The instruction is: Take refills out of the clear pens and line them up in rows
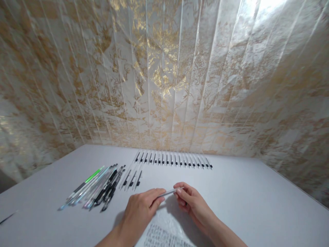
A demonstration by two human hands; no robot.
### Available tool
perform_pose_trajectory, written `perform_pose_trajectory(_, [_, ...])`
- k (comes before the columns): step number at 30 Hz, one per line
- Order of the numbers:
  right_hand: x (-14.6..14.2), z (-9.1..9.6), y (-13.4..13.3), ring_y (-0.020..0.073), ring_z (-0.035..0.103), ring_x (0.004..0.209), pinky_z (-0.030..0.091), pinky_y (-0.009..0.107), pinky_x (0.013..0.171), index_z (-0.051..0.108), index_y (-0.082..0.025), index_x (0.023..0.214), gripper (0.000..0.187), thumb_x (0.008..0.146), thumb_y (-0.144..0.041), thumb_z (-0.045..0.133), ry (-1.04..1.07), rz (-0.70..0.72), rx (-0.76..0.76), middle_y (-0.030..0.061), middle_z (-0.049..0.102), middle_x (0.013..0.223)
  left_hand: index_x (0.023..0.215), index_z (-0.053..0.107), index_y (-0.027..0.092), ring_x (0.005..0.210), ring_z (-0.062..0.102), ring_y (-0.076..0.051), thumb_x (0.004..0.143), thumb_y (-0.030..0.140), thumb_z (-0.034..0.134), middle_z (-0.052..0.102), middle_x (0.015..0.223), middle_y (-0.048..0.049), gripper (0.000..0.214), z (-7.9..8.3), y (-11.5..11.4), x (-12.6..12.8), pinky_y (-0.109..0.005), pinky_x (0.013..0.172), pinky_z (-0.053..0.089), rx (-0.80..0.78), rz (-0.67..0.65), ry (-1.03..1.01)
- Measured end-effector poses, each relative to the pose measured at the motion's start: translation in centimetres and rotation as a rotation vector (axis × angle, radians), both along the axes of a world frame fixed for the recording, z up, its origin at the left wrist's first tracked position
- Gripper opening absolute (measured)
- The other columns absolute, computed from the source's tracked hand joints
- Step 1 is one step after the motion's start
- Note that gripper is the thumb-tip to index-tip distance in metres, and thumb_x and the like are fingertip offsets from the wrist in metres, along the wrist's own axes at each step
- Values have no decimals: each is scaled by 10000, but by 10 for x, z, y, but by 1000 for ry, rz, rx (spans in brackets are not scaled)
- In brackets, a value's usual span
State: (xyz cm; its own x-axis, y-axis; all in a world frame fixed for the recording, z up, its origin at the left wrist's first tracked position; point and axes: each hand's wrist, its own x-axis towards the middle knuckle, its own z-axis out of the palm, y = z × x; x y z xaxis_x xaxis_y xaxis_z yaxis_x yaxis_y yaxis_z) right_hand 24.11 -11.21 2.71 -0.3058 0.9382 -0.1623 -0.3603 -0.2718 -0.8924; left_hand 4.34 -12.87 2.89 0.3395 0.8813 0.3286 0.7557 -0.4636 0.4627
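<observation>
Between my two hands a slim, pale, clear-looking pen (169, 192) is held above the front of the table. My left hand (144, 206) is closed, its thumb and fingers pinching the pen's left end. My right hand (191, 202) pinches the other end between thumb and fingertips. The fingers cover both tips, so I cannot see whether the pen is capped. To the left of my left hand lie three clear pens with black parts (131, 180), side by side. Further left is a loose pile of pens (102, 188), mostly black and clear, with a bright green one (94, 174).
Along the table's (244, 192) back edge runs a long row of similar clear and black pens (171, 160). A sheet with handwriting (164, 236) lies at the front. A thin dark object (7, 218) is at the far left. A gold-patterned curtain (164, 75) hangs behind.
</observation>
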Motion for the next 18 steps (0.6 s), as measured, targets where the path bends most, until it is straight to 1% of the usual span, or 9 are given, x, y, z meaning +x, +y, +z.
perform_pose_trajectory(3, [3, -4, 5, 27, 254, 465, 136, 190, 425, 612, -167, 864, 483, 592, -508, 819, -39, -77, -17, -68, 472, 631, 1113, 667, 291, 972, 701, -175, 932, 277, 489, 736, 1105, 39, 254, 2, -2, 2, -261, 863, 532, -32, 35, 2])
perform_pose_trajectory(5, [6, -6, 9, 19, 181, 437, 90, 194, 411, 607, -174, 847, 481, 603, -544, 793, -98, -121, -19, -87, 421, 602, 1134, 655, 290, 957, 701, -172, 942, 251, 442, 731, 1114, 33, 289, 4, -5, 5, -264, 861, 531, -66, 35, 12])
perform_pose_trajectory(8, [12, -6, 14, 28, 155, 425, 92, 198, 404, 606, -178, 806, 448, 660, -587, 720, -203, -178, 42, -92, 365, 568, 1156, 636, 305, 945, 702, -178, 946, 221, 395, 730, 1110, 21, 330, 10, -11, 10, -273, 853, 524, -134, 4, 60])
perform_pose_trajectory(10, [20, -2, 20, 34, 176, 424, 120, 200, 402, 609, -180, 802, 446, 677, -601, 685, -246, -235, 96, -74, 413, 592, 1142, 633, 296, 907, 712, -193, 945, 209, 370, 751, 1032, -5, 340, 16, -16, 11, -275, 805, 526, -206, 1, 147])
perform_pose_trajectory(12, [33, 3, 29, 36, 189, 422, 146, 199, 399, 590, -184, 785, 460, 667, -620, 673, -249, -335, 130, -58, 461, 620, 1129, 628, 271, 862, 720, -212, 937, 195, 360, 763, 929, -35, 338, 22, -19, 9, -277, 752, 522, -285, 28, 277])
perform_pose_trajectory(15, [55, 9, 44, 38, 190, 411, 164, 186, 396, 521, -197, 724, 481, 655, -654, 656, -226, -513, 160, -82, 415, 547, 1240, 555, 224, 835, 726, -256, 920, 154, 361, 763, 862, -77, 381, 26, -18, 1, -315, 713, 523, -358, 103, 501])
perform_pose_trajectory(16, [60, 9, 48, 37, 187, 405, 156, 182, 394, 502, -201, 709, 484, 656, -659, 648, -238, -521, 160, -93, 392, 519, 1297, 510, 204, 830, 727, -273, 919, 137, 353, 763, 858, -92, 415, 26, -15, -3, -338, 703, 530, -365, 133, 563])
perform_pose_trajectory(17, [61, 10, 52, 37, 182, 398, 144, 179, 391, 491, -203, 701, 481, 659, -658, 640, -267, -485, 153, -99, 380, 498, 1346, 463, 184, 822, 729, -287, 920, 118, 339, 763, 854, -105, 448, 25, -12, -6, -360, 692, 536, -359, 163, 610])
perform_pose_trajectory(18, [58, 9, 56, 36, 181, 390, 129, 177, 388, 490, -203, 701, 469, 665, -648, 633, -314, -408, 140, -101, 384, 484, 1376, 427, 168, 814, 731, -295, 922, 99, 325, 762, 850, -115, 471, 23, -7, -9, -376, 683, 542, -343, 191, 642])
